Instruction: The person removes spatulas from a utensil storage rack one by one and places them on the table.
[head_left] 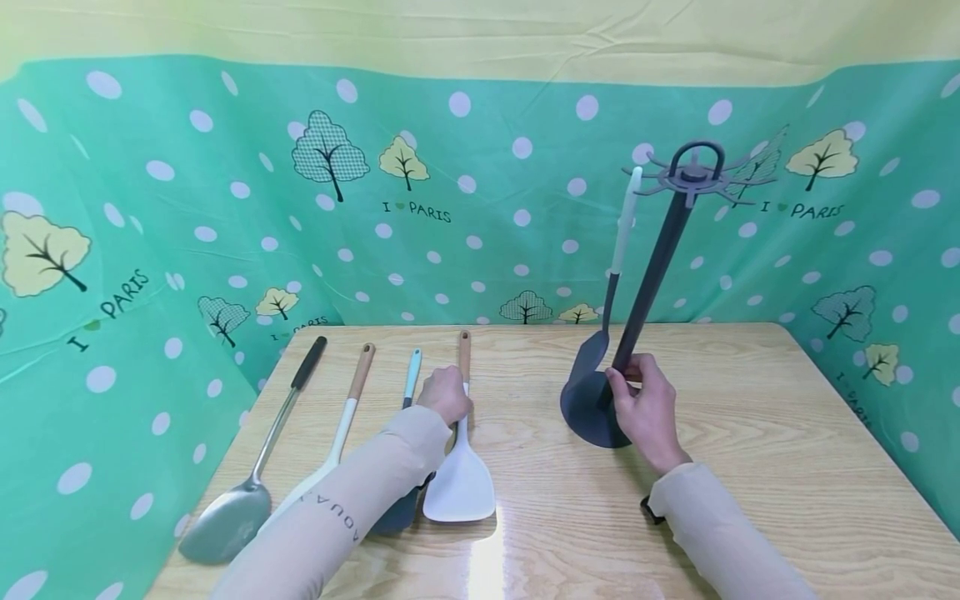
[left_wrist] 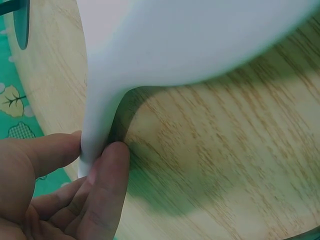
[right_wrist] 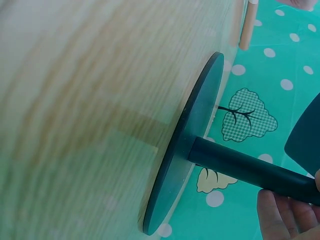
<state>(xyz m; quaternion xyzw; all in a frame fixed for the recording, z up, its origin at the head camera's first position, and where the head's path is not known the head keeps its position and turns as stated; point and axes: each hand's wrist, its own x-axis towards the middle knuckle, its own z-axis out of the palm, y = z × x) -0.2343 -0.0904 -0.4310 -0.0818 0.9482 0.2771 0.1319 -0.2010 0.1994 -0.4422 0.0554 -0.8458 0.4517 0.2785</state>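
Note:
A white spatula [head_left: 460, 487] with a wooden handle end lies at the middle of the table, its blade toward me. My left hand [head_left: 446, 393] pinches its white shaft between thumb and fingers, as the left wrist view shows close up. To the right stands a dark utensil stand [head_left: 654, 279] with a round base and a hooked ring on top. My right hand [head_left: 647, 408] grips its pole low down, just above the base. A dark turner [head_left: 626, 225] with a pale mint handle hangs from the ring, its blade near the base.
Left of the white spatula lie a dark utensil with a blue handle [head_left: 413, 375], a white utensil with a wooden handle [head_left: 347, 425] and a steel wok turner [head_left: 228, 521]. My left sleeve partly covers them. A green dotted cloth [head_left: 420, 275] hangs around the wooden table.

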